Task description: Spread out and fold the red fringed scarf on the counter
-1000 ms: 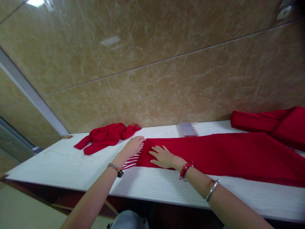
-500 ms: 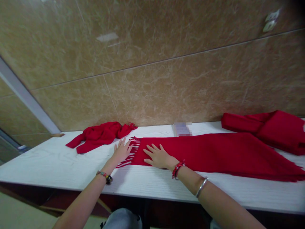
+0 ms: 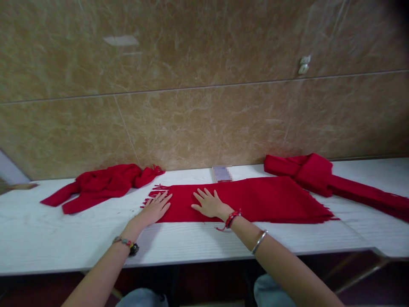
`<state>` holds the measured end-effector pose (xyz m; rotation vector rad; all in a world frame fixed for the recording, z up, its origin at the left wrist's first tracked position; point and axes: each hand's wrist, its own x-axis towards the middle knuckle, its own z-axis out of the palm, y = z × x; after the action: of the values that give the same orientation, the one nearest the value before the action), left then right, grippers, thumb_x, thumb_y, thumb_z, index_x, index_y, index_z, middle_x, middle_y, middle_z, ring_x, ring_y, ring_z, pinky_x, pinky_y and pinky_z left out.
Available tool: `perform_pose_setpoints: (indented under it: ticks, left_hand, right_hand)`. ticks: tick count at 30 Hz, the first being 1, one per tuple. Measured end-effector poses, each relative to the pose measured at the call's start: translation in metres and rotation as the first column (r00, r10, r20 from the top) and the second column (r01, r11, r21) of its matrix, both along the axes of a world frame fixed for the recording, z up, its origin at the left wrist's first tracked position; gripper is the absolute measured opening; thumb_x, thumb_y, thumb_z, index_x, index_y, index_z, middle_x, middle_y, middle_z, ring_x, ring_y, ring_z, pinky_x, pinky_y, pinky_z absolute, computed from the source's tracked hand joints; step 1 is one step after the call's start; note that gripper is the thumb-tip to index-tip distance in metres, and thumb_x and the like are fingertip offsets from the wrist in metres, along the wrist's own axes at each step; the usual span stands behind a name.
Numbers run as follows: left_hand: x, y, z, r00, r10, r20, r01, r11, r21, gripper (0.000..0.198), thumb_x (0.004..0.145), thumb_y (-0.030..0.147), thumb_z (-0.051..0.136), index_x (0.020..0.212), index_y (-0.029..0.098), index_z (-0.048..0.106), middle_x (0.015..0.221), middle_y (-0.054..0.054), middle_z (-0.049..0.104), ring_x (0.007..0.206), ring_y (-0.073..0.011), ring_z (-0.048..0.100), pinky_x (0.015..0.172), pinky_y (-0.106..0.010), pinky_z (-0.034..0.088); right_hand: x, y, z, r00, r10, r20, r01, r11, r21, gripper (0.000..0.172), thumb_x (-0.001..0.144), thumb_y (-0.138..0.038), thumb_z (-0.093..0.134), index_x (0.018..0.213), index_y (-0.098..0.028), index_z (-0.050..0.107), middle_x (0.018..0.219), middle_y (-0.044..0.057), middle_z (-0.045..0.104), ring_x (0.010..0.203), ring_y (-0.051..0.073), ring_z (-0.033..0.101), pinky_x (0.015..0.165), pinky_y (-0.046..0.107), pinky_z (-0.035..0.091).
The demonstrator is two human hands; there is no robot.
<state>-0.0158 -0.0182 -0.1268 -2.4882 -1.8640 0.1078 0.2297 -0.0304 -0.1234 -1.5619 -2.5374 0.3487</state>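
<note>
A red fringed scarf (image 3: 262,199) lies spread flat along the white table (image 3: 198,243). My left hand (image 3: 155,207) rests flat on its left fringed end, fingers spread. My right hand (image 3: 209,203) lies flat on the cloth a little to the right, fingers stretched out. Neither hand holds anything. Both wrists carry bracelets.
A crumpled red scarf (image 3: 99,184) lies at the left by the wall. Another red scarf (image 3: 322,179) trails along the table at the right. A small blurred object (image 3: 221,173) stands against the brown marble wall (image 3: 204,106). The table's front edge runs close to my body.
The view has swung to the right, showing more of the table's right end. My left hand went from curled at the fringe to flat on it. My right hand stayed pressed on the scarf.
</note>
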Motion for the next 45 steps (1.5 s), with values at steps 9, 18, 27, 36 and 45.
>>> perform_pose_setpoints:
  ticks: [9,18,27,36,45]
  left_hand:
    - [0.087,0.02,0.01,0.986,-0.137,0.092,0.121,0.98,0.157,0.051,0.088,0.04,0.025,0.133,0.016,0.033,0.145,-0.009,0.017,0.132,-0.0248,0.014,0.103,-0.042,0.021]
    - [0.055,0.047,-0.013,0.923,0.354,0.149,-0.36,0.933,0.009,0.067,0.083,0.056,0.022,0.136,0.015,0.026,0.144,-0.012,0.016,0.131,-0.0343,0.011,0.101,-0.055,0.013]
    - [0.082,0.028,0.017,0.991,0.125,0.052,-0.131,0.981,0.141,0.054,0.084,0.041,0.036,0.132,0.017,0.035,0.144,-0.014,0.017,0.132,-0.0319,0.01,0.102,-0.052,0.015]
    - [0.115,0.066,0.025,0.907,-0.359,0.219,0.376,0.926,-0.041,0.039,0.081,0.024,0.041,0.117,0.012,0.052,0.123,-0.012,0.052,0.112,-0.0179,0.047,0.095,-0.026,0.032]
    - [0.14,0.106,0.031,0.887,-0.357,0.294,0.4,0.911,-0.1,0.029,0.071,0.032,0.051,0.092,0.017,0.065,0.086,-0.004,0.068,0.072,-0.0165,0.058,0.064,-0.022,0.041]
  right_hand:
    - [0.043,-0.004,0.001,0.996,-0.087,0.02,0.084,0.99,0.115,0.063,0.087,-0.053,0.021,0.137,-0.015,0.024,0.144,0.011,0.019,0.131,0.03,0.012,0.099,0.058,0.013]
    - [0.06,-0.006,-0.008,0.997,-0.048,0.054,0.043,0.995,0.088,0.059,0.088,-0.052,0.022,0.136,-0.018,0.026,0.144,0.009,0.021,0.131,0.028,0.015,0.101,0.052,0.018]
    - [0.066,-0.037,0.017,0.989,0.045,0.144,-0.08,0.965,0.251,0.053,0.085,-0.044,0.042,0.127,-0.011,0.042,0.136,0.018,0.034,0.127,0.03,0.025,0.099,0.048,0.025]
    - [0.056,-0.076,0.019,0.93,0.232,0.285,-0.336,0.85,0.406,0.014,0.082,-0.016,0.048,0.092,-0.014,0.058,0.09,0.008,0.06,0.086,0.019,0.054,0.073,0.03,0.044]
    - [0.043,-0.072,0.029,0.867,0.317,0.386,-0.477,0.753,0.454,0.017,0.086,-0.014,0.043,0.102,-0.019,0.048,0.074,0.001,0.058,0.064,0.014,0.054,0.049,0.024,0.037]
